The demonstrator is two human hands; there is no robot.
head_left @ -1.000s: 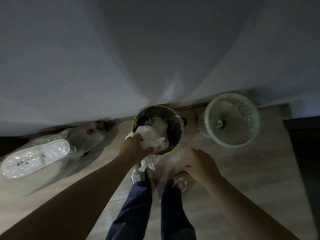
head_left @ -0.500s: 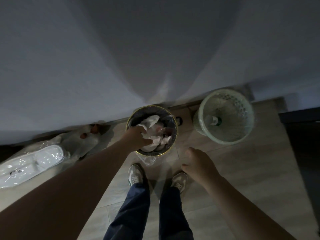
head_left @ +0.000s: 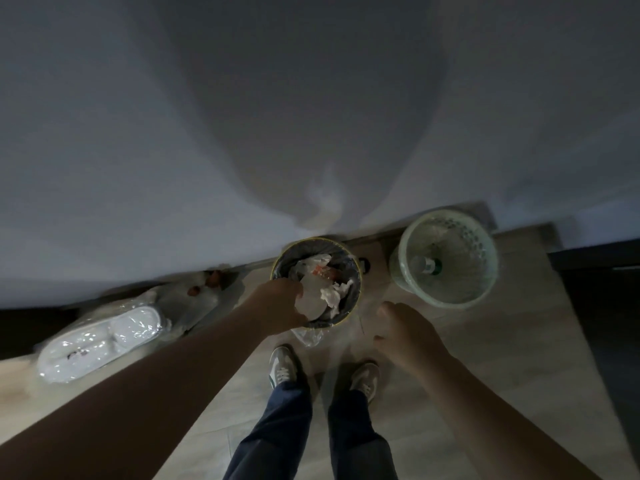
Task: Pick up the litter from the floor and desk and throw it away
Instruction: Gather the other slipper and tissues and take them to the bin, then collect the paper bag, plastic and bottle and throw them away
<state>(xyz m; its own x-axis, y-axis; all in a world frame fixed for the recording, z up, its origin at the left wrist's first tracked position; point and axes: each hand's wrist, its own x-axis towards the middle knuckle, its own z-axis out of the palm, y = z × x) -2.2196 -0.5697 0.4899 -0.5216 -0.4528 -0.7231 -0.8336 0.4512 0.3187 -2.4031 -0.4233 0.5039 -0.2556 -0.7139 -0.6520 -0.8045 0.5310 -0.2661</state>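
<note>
- Litter (head_left: 313,301), a crumpled white wad, sits in the lined bin (head_left: 355,289) at mid-frame, the left hand (head_left: 280,303) curled over it.
- Right hand (head_left: 408,337), centre right, hangs loosely curled, holding nothing.
- Step in hand appears to be the drop; next, letting go and lifting clear.

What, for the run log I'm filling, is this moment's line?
step: binning | left hand: grips crumpled paper inside lined bin | right hand: empty

place: room in a home | signs: tiled floor (head_left: 491,362), white wall (head_left: 166,133), lined bin (head_left: 288,262), mesh basket (head_left: 465,261), wrapped slippers (head_left: 100,341)
</note>
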